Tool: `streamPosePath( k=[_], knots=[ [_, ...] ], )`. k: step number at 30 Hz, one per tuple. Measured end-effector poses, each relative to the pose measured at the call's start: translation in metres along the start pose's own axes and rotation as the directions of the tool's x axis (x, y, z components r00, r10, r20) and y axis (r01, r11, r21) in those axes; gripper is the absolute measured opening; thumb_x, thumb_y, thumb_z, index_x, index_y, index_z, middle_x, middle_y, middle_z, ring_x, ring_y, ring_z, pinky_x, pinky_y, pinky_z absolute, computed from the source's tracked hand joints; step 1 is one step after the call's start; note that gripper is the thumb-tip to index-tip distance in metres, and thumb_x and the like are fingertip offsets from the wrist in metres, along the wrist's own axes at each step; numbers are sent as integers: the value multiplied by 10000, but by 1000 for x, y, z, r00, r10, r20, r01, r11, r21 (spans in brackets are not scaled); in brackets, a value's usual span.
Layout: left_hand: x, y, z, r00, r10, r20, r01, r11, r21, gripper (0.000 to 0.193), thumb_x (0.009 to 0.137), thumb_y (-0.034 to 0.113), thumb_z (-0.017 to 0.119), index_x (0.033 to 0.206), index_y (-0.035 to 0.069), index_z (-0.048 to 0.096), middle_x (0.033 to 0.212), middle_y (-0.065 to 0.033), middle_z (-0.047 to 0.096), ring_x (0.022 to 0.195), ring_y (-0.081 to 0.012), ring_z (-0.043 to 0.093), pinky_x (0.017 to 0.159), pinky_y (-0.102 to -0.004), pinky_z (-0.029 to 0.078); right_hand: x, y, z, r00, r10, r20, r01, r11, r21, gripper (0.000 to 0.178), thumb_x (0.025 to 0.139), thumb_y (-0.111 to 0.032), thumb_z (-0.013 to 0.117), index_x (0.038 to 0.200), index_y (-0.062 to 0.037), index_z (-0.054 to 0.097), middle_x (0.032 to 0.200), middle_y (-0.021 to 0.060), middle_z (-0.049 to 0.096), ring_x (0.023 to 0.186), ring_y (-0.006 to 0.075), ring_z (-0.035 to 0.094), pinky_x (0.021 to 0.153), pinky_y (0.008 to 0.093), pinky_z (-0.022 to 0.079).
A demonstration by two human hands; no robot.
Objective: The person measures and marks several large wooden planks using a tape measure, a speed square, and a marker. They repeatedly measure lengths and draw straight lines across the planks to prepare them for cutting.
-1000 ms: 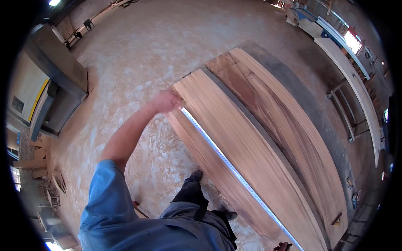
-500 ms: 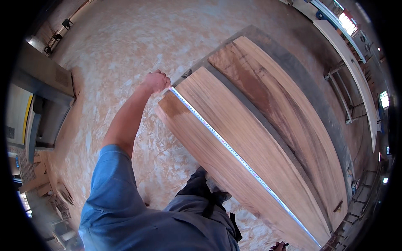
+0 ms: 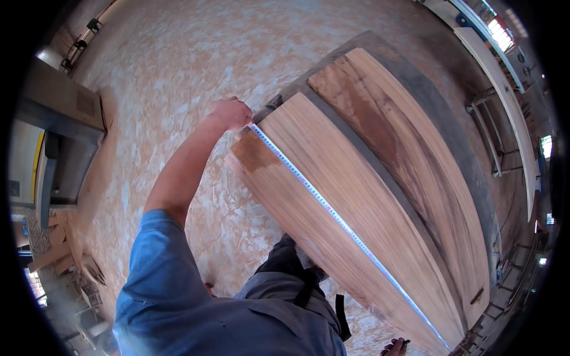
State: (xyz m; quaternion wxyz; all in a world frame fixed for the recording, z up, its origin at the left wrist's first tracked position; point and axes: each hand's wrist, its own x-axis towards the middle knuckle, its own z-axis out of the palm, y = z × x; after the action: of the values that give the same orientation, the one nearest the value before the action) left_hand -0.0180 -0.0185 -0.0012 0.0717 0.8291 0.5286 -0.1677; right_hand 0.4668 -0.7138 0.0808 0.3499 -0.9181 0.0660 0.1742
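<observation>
A long white tape measure [image 3: 328, 207] lies stretched along light brown wooden boards. My left hand [image 3: 233, 114], arm extended, is closed on its end just past the boards' left ends. From there the tape crosses the wider pale board [image 3: 350, 184] near its joint with the nearer board [image 3: 297, 219], down to the lower right. At the lower edge my right hand [image 3: 392, 349] shows only in part, its fingers closed round a small dark object [image 3: 406, 342] whose kind I cannot make out. That hand is beside the near board's edge, apart from the tape.
The boards rest on a dark grey tabletop [image 3: 409, 68]. A darker-grained board [image 3: 371, 113] lies on its far side, with a small brown piece [image 3: 477, 295] near its right end. A long pale panel stands on a wheeled metal frame [image 3: 490, 133] at right. Machine cabinets [image 3: 65, 101] stand left.
The boards and tape sit slightly differently in view, as my head has shifted. My left hand keeps its hold on the tape's end. A bit more of my right hand shows.
</observation>
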Motion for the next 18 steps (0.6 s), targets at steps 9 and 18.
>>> streamPosePath(
  k=[9,18],
  knots=[
    [6,-1,-2,996,34,82,-40,997,71,260,924,335,549,986,214,770,1053,-37,743,1080,-324,640,919,-441,535,-2,-19,25,998,35,44,-32,998,-61,357,947,-325,600,1105,-10,658,707,44,570,536,107,445,430,268,314],
    [4,9,-9,990,58,126,-51,997,-57,236,903,312,560,1001,257,768,1054,-13,740,1104,-272,657,892,-433,541,-3,23,39,1000,7,25,-8,999,45,278,996,-267,574,850,-30,584,604,24,549,390,88,444,301,245,302]
  ],
)
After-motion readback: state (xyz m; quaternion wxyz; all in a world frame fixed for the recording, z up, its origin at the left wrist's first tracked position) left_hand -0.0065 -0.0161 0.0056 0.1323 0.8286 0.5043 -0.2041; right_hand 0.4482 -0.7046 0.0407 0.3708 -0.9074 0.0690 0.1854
